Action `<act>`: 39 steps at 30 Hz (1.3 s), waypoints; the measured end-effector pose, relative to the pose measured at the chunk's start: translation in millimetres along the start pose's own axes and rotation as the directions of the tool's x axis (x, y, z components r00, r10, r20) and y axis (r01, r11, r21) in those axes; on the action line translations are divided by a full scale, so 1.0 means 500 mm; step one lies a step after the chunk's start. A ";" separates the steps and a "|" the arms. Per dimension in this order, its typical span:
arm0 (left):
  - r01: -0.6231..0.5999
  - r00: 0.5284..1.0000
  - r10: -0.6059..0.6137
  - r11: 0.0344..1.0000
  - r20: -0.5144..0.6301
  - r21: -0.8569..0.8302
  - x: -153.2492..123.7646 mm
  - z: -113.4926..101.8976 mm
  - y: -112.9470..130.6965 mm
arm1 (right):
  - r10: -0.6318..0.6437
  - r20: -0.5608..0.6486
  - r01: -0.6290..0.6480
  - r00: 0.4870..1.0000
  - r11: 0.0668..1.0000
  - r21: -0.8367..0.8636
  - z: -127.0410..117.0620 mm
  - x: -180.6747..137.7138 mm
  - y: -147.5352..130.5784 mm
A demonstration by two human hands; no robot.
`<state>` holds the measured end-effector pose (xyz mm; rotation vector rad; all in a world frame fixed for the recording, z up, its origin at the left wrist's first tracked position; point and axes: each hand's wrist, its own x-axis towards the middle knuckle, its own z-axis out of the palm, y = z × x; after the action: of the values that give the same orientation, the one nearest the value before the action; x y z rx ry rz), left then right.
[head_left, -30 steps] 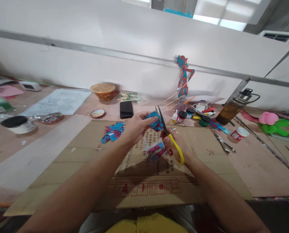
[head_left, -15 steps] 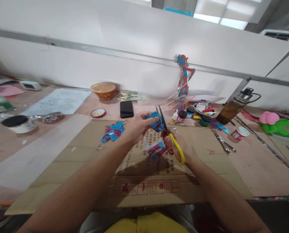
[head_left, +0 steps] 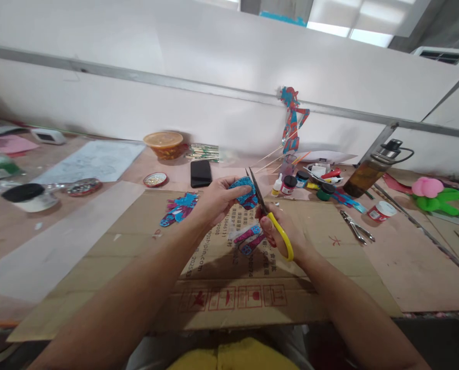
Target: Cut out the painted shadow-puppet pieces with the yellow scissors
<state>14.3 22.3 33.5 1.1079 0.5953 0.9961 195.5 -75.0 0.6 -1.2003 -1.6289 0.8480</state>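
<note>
My left hand [head_left: 218,199] pinches a blue and purple painted cutout [head_left: 243,188] between thumb and fingers, above the cardboard sheet [head_left: 144,267]. Yellow-handled scissors [head_left: 282,234] are in my right hand [head_left: 287,231], their blades slightly apart and pointing up and away along the cutout's right edge. Whether the blades bite into the edge I cannot tell. Below the hands, slim purple and blue cutouts [head_left: 248,239] lie on the cardboard. Left of them rests a cluster of blue and magenta pieces [head_left: 181,208], close to my left wrist.
A black phone [head_left: 201,173], a lidded tub [head_left: 163,145] and a small dish [head_left: 155,179] stand behind the cardboard. To the right are paint jars [head_left: 289,185], pliers [head_left: 357,227], a white pot [head_left: 382,211] and a bottle [head_left: 373,169]. A jointed painted figure [head_left: 291,121] leans against the white wall.
The cutout and my left hand have shifted slightly left. The scissor blades are a little closer to shut, and their tips have moved slightly left.
</note>
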 end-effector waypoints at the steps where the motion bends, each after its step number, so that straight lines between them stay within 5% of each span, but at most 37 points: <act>1: 0.004 1.000 -0.004 1.000 0.000 -0.003 0.000 0.000 -0.001 | 0.003 0.005 -0.003 1.000 1.000 -0.005 0.000 0.000 0.001; 39: -0.008 0.999 0.002 0.993 0.047 0.114 -0.007 0.002 0.016 | 0.037 0.096 -0.030 0.995 0.997 -0.075 -0.007 0.004 0.005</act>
<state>10.9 19.6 41.0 1.2311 0.6177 0.9472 199.5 -72.5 0.1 -1.2571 -1.7363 0.8867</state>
